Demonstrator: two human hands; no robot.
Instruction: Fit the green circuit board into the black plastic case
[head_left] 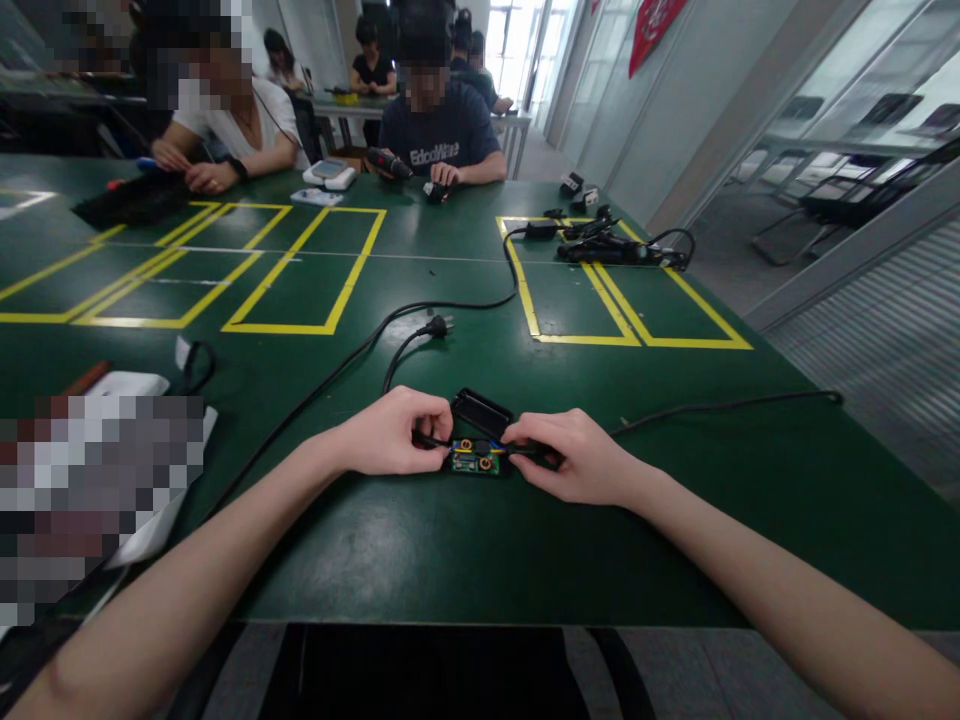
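Counter (360, 560): dark green top with a dull sheen
Markings: yellow tape rectangles (279, 328) on the left and right of its far half
Middle: a black casing half (481, 412), open side up; a plug (437, 327) beyond it
Across: a long black cable (454, 304), curving from a cable bundle (600, 248) at far right
Right side: a thin lead (720, 407)
Far edge: a white device (330, 174); small blocks (585, 199)
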